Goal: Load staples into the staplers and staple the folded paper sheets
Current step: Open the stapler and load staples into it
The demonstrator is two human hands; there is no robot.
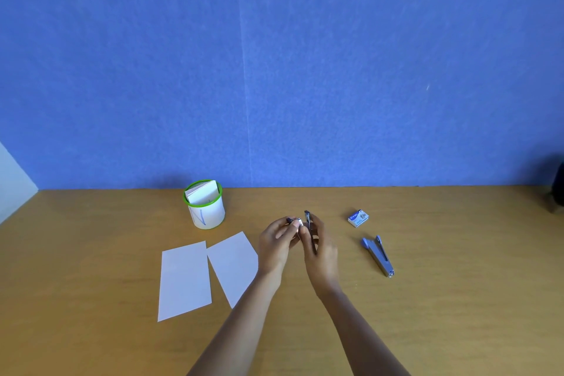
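Right hand (321, 250) curls round a dark stapler (309, 224), which it holds nearly upright above the table with the top end poking out past the fingers. Left hand (276, 241) meets it from the 9 o'clock side, its thumb and fingertips pinching a small silvery piece (299, 222) against the stapler's upper part; whether this is a strip of staples cannot be told.

At 2 o'clock from the hands lies a blue and white staple box (358, 218); its print is too small to read. A white cup (207, 212) with a green rim stands at 10 o'clock, marked with a blue stroke like an N, and holds folded paper (203, 192).

A light wooden table (442, 299) runs up to a blue wall (274, 70). A second stapler (378, 255), blue-grey, lies hinged open at 3 o'clock, well apart from the right hand. Two white sheets (184, 279) lie side by side at 8 o'clock, the nearer one partly under the left forearm.
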